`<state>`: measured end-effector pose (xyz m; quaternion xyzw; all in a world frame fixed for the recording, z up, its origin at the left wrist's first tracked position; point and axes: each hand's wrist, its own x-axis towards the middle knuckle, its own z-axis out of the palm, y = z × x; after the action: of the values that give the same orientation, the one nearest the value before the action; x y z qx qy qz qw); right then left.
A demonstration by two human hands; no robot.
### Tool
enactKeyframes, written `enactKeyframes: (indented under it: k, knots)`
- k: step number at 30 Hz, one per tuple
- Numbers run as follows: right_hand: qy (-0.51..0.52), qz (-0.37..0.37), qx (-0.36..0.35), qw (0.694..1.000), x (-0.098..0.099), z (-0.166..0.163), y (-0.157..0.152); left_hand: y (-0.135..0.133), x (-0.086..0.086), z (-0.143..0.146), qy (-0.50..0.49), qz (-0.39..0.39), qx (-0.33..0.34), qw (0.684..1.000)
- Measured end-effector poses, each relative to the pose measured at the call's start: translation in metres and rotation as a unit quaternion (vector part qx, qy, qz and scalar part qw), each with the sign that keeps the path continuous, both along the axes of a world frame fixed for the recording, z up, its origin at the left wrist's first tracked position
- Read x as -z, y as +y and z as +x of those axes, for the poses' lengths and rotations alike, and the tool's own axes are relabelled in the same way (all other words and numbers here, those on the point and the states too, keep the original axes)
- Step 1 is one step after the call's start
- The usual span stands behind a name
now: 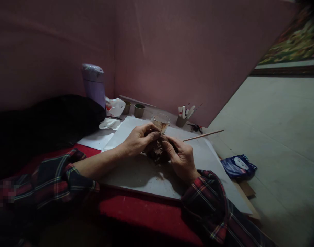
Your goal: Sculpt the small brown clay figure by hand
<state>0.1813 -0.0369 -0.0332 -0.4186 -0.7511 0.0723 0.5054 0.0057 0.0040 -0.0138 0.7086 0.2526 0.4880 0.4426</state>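
A lump of brown clay (157, 152) rests on a pale work board (141, 175). My left hand (140, 139) curls over the lump's left and top, fingers closed against it. My right hand (181, 157) presses on its right side, fingers bent round it. Both sleeves are red and dark plaid. Just behind the hands stands a clear glass cup (160, 122) holding some liquid. A thin wooden stick (204, 135) lies on the board to the right of my hands.
At the back are a purple flask (93, 84), a white plastic bag (115, 107), crumpled tissue (108, 123), two small green cups (139, 110), a cup of tools (183, 116). A dark blue packet (238, 166) lies right. Black cloth (51, 120) lies left.
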Motion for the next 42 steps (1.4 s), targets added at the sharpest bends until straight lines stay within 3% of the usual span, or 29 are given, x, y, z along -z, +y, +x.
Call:
enactKeyframes:
  k: [11, 16, 22, 26, 32, 34, 38, 42]
  knots:
    - [0.077, -0.064, -0.022, 0.995, 0.004, 0.001, 0.002, -0.001, -0.001, 0.000, -0.064, -0.124, 0.040, 0.989]
    - [0.073, -0.053, -0.021, 0.996, 0.004, 0.002, 0.001, 0.004, -0.002, -0.001, -0.095, -0.219, 0.113, 0.965]
    - [0.086, -0.050, -0.021, 0.995, 0.004, 0.001, 0.000, 0.009, -0.002, -0.004, -0.137, -0.314, 0.148, 0.928]
    - [0.125, -0.073, -0.032, 0.989, 0.006, 0.001, 0.002, 0.008, 0.000, -0.003, -0.122, -0.278, 0.134, 0.943]
    - [0.209, -0.152, -0.051, 0.965, 0.004, -0.003, 0.002, 0.000, -0.003, 0.001, -0.078, -0.162, 0.052, 0.982]
    - [0.225, -0.149, -0.049, 0.962, 0.002, -0.004, 0.003, 0.000, -0.003, 0.002, -0.083, -0.152, 0.055, 0.983]
    - [0.220, -0.142, -0.062, 0.963, 0.000, -0.004, 0.003, 0.001, -0.001, 0.004, -0.090, -0.164, 0.137, 0.973]
    - [0.182, -0.144, -0.058, 0.971, 0.002, -0.002, 0.002, 0.001, 0.000, 0.004, -0.077, -0.172, 0.089, 0.978]
